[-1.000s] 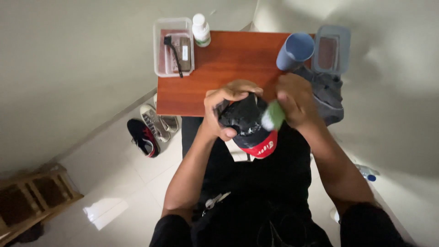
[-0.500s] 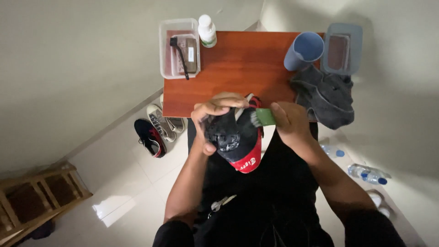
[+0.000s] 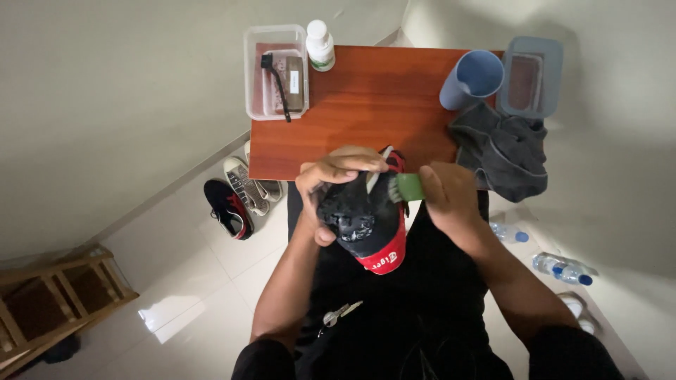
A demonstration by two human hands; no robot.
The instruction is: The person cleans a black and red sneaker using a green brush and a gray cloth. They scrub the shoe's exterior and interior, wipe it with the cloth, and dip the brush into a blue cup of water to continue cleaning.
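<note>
view from above, looking down at a seated person's lap and two bare hands in front of a small reddish-brown wooden table [image 3: 366,112]. the left hand [image 3: 331,184] is wrapped around a black shoe with a red toe rim [image 3: 366,224], fingers curled over its upper edge and thumb under its side, holding it sole-up over the lap. the shoe's long axis runs from the table edge toward the person's body, red toe end nearest the body. the right hand [image 3: 451,197] is closed around a small green-handled brush [image 3: 406,187], whose bristles point left and appear to touch the shoe's right edge near the heel end, though the contact is hard to confirm at this angle. so the brush sits just right of the shoe, and the right hand works across the shoe's short axis while the left steadies it.

on the table: a clear plastic box [image 3: 276,70] with a black brush inside, a white bottle [image 3: 320,45], a blue plastic cup [image 3: 473,77], a blue-grey lidded container [image 3: 529,76] and a crumpled grey cloth [image 3: 503,151]. on the floor to the left lie two more shoes [image 3: 238,195].
</note>
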